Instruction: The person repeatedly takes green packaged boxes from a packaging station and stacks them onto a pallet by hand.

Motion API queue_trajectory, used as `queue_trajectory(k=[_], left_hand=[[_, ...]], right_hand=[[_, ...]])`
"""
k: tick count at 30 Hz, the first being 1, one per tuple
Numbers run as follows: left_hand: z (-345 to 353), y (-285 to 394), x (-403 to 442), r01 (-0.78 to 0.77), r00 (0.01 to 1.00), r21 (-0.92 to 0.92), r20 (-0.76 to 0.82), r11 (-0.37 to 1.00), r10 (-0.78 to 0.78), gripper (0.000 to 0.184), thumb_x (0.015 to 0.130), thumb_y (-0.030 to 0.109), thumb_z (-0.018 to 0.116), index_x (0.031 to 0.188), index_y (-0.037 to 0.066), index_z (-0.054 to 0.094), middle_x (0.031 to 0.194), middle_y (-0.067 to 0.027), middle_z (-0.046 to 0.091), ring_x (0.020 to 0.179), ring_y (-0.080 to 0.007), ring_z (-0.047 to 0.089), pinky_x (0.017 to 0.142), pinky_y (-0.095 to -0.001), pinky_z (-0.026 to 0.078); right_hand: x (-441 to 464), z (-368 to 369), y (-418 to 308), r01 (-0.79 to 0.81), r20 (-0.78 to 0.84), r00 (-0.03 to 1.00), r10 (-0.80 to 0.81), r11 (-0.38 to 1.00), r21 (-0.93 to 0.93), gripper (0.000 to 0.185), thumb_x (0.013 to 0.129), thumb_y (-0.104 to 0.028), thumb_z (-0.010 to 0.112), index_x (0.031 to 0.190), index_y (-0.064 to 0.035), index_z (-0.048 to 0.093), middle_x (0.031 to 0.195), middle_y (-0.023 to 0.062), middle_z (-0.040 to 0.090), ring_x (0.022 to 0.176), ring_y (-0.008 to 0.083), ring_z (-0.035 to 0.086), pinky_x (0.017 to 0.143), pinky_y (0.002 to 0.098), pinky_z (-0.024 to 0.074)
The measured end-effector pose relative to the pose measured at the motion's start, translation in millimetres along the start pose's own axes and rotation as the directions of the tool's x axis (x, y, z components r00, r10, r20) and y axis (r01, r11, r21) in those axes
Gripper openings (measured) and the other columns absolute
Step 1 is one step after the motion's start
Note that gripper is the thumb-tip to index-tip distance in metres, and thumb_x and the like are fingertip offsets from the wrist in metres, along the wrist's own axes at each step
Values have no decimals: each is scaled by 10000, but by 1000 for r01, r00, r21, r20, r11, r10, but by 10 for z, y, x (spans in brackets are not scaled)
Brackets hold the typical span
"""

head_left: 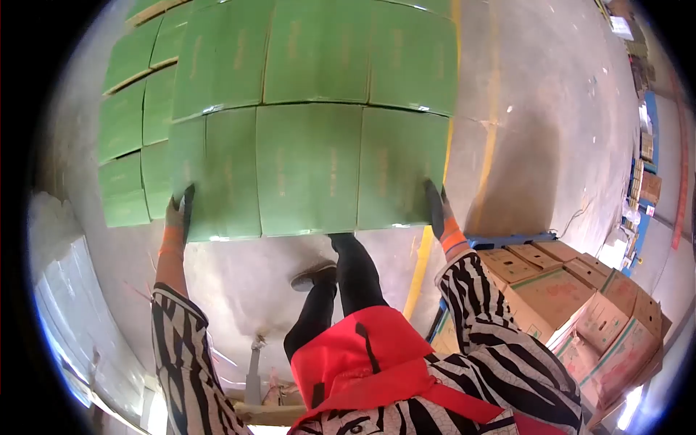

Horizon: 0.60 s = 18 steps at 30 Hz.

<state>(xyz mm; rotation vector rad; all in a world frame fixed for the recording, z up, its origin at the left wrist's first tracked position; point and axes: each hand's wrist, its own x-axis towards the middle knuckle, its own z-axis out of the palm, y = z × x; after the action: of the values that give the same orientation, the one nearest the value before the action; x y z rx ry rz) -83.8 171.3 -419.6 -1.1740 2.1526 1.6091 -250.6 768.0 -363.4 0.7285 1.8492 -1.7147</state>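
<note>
1. While the green box stack (315,54) stretches ahead, its front row (308,170) runs crosswise between both hands.
2. Left hand (177,212) and right hand (438,212) flank opposite ends, about equally near.
3. Thumbs extend; I cannot tell whether fingers clamp.

A pale grey concrete floor (598,65) carries yellow painted lines (491,148); brown cardboard cartons (554,297) stand at right, and bright light glares along the lower edge.
</note>
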Motion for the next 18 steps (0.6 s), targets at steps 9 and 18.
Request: queue_trajectory(k=[9, 18], left_hand=[[499, 766, -946, -121, 730, 414, -579, 902, 363, 806, 737, 371, 707, 1385, 85, 322, 1325, -170, 458, 1164, -351, 474, 955, -408, 395], [618, -215, -5349, 273, 236, -181, -940, 945, -248, 465, 890, 48, 502, 1335, -12, 379, 1373, -144, 412, 1294, -243, 341, 1082, -344, 225]], right_hand=[[-102, 162, -180, 420, -24, 836, -549, 667, -616, 505, 883, -258, 588, 1305, -29, 432, 1331, 91, 454, 1144, 199, 476, 963, 310, 383], [-2198, 2239, 565, -59, 826, 241, 509, 857, -511, 582, 823, -47, 631, 1345, -66, 374, 1158, 126, 534, 1085, 182, 525, 940, 294, 433]])
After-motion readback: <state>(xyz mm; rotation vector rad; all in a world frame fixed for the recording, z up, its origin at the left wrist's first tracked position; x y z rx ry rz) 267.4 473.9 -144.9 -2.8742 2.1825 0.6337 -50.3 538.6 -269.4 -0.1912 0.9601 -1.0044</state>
